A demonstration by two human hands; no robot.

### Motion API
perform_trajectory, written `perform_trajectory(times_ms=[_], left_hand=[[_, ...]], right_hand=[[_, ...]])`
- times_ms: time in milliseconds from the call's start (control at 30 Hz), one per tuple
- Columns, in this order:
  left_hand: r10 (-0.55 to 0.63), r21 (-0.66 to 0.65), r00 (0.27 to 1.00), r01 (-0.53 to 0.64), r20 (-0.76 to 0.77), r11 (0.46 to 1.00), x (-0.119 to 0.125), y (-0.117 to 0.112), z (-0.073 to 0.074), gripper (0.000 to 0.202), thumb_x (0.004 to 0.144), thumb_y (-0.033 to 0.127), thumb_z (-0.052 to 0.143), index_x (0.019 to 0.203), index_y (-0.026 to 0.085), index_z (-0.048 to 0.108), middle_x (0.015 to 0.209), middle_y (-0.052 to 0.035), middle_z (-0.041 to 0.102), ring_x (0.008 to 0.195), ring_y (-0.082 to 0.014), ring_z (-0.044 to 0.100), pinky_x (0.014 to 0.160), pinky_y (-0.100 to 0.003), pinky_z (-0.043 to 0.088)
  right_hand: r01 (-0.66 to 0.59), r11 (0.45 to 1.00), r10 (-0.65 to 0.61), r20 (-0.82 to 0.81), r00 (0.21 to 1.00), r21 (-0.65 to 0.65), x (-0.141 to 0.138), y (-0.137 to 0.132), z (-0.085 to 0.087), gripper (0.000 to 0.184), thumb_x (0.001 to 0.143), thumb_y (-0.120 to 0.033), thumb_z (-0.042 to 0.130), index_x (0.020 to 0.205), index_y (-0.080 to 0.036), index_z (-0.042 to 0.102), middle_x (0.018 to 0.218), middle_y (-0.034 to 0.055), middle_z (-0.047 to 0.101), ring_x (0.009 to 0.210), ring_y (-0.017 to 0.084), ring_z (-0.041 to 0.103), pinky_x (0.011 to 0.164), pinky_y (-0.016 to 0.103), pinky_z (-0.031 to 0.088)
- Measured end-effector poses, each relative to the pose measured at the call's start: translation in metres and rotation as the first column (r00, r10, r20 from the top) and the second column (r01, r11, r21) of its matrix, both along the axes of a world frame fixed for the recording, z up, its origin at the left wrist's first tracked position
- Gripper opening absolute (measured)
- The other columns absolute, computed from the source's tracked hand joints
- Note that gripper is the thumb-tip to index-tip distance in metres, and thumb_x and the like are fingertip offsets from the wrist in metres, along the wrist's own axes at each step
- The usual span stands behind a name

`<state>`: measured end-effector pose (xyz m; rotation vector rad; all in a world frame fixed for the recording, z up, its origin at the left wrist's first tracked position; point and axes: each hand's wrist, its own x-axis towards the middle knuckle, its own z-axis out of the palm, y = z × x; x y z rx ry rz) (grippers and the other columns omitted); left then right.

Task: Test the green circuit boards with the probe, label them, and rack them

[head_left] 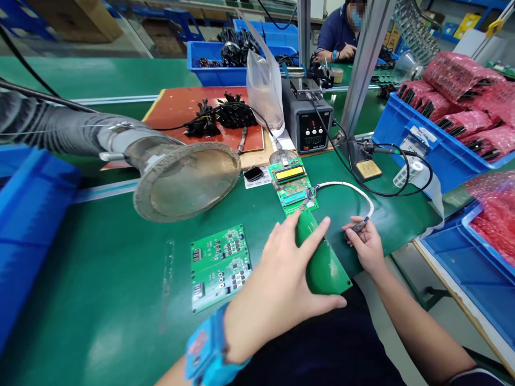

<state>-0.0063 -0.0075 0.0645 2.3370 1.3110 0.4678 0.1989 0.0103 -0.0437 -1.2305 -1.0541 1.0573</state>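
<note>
My left hand [287,268] is spread over a tilted green circuit board [328,262] and grips it, with the thumb and fingers about its edges; part of the board is hidden behind the hand. Pinched in my right hand [366,244] is a small dark connector [356,228] at the end of a white sleeved cable [354,187]. That cable runs to a green board with a yellow display [289,174] and a blue socket, which lies just beyond my left fingers. Left of my left hand, a panel of two joined circuit boards [221,265] lies flat, components facing up.
A fume extraction hood [187,182] hangs over the left of the green mat. A soldering station [309,123] and an iron stand with a sponge [368,169] are at the back. Blue bins [426,147] with red-wrapped bundles stand right. A co-worker [338,32] sits opposite.
</note>
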Motion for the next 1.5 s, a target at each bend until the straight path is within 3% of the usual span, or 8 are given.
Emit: perform_trajectory(times_ms=[133, 267, 433, 700, 933, 1033, 1233, 1500], left_hand=[[-0.062, 0.090, 0.912, 0.028, 0.406, 0.996, -0.012, 0.002, -0.004, 0.122, 0.041, 0.064, 0.082, 0.142, 0.038, 0.018, 0.149, -0.0150, 0.008, 0.137, -0.0476, 0.019, 0.104, -0.063, 0.034], [-0.120, 0.107, 0.788, 0.069, 0.603, 0.992, -0.018, 0.004, -0.046, 0.104, 0.041, 0.056, 0.085, 0.123, 0.033, 0.026, 0.148, -0.0168, 0.013, 0.140, -0.0427, 0.016, 0.104, -0.063, 0.032], [-0.093, 0.174, 0.907, 0.022, 0.411, 0.985, -0.032, -0.006, -0.082, 0.097, 0.045, 0.063, 0.080, 0.115, 0.025, 0.025, 0.150, -0.0282, 0.009, 0.140, -0.0472, 0.005, 0.104, -0.076, 0.003], [-0.077, 0.158, 0.970, 0.041, 0.230, 0.987, -0.042, -0.023, -0.084, 0.115, 0.036, 0.083, 0.065, 0.124, 0.017, 0.032, 0.149, -0.0237, -0.030, 0.132, -0.0552, -0.017, 0.097, -0.080, 0.012], [-0.123, 0.207, 0.987, 0.099, 0.107, 0.973, -0.045, -0.024, -0.083, 0.121, 0.040, 0.082, 0.066, 0.134, 0.014, 0.031, 0.149, -0.0208, -0.031, 0.132, -0.0573, -0.015, 0.097, -0.081, 0.008], [-0.134, 0.190, 0.986, 0.115, 0.096, 0.975, -0.047, -0.024, -0.078, 0.125, 0.044, 0.085, 0.061, 0.140, 0.013, 0.025, 0.152, -0.0235, -0.023, 0.133, -0.0562, -0.014, 0.097, -0.080, 0.005], [-0.047, 0.175, 0.993, 0.028, 0.108, 0.984, -0.033, -0.013, -0.059, 0.089, 0.070, 0.076, 0.051, 0.134, 0.015, 0.041, 0.153, -0.0195, 0.021, 0.140, -0.0450, -0.008, 0.105, -0.073, 0.005], [-0.056, 0.219, 0.997, 0.043, 0.052, 0.975, -0.023, -0.006, -0.054, 0.073, 0.068, 0.057, 0.068, 0.127, 0.016, 0.053, 0.141, -0.0156, 0.047, 0.133, -0.0400, 0.034, 0.109, -0.066, 0.020]], right_hand=[[0.005, 1.000, -0.005, -0.019, 1.000, 0.001, 0.001, 0.000, 0.000, 0.031, 0.078, -0.034, 0.065, 0.104, -0.021, 0.054, 0.084, 0.0022, 0.067, 0.068, 0.012, 0.059, 0.058, 0.023, 0.048], [-0.013, 1.000, 0.013, -0.089, 0.996, -0.004, 0.006, 0.002, 0.002, 0.032, 0.077, -0.031, 0.067, 0.104, -0.022, 0.054, 0.084, 0.0006, 0.068, 0.059, 0.009, 0.056, 0.053, 0.022, 0.045], [-0.011, 1.000, 0.013, -0.179, 0.984, 0.011, 0.002, 0.012, 0.021, 0.035, 0.076, -0.025, 0.067, 0.108, -0.023, 0.053, 0.087, -0.0002, 0.069, 0.046, 0.005, 0.048, 0.044, 0.020, 0.040], [-0.175, 0.983, 0.179, -0.083, 0.980, 0.051, -0.043, 0.025, 0.050, 0.025, 0.079, -0.025, 0.061, 0.104, -0.020, 0.056, 0.089, 0.0016, 0.068, 0.051, 0.006, 0.053, 0.046, 0.021, 0.043], [-0.197, 0.977, 0.195, 0.038, 0.980, 0.080, -0.052, 0.021, 0.045, 0.022, 0.083, -0.023, 0.056, 0.105, -0.021, 0.053, 0.089, 0.0010, 0.065, 0.055, 0.007, 0.050, 0.051, 0.021, 0.044], [-0.215, 0.973, 0.209, 0.077, 0.975, 0.082, -0.052, 0.021, 0.044, 0.023, 0.085, -0.023, 0.054, 0.107, -0.022, 0.052, 0.091, 0.0013, 0.066, 0.056, 0.008, 0.050, 0.052, 0.022, 0.044], [-0.244, 0.965, 0.226, 0.165, 0.960, 0.096, -0.052, 0.019, 0.043, 0.024, 0.086, -0.023, 0.052, 0.110, -0.023, 0.052, 0.094, 0.0018, 0.067, 0.059, 0.010, 0.052, 0.056, 0.024, 0.046], [-0.294, 0.948, 0.249, 0.295, 0.922, 0.118, -0.051, 0.020, 0.043, 0.028, 0.088, -0.023, 0.050, 0.116, -0.023, 0.050, 0.100, 0.0044, 0.066, 0.082, 0.015, 0.063, 0.076, 0.030, 0.051]])
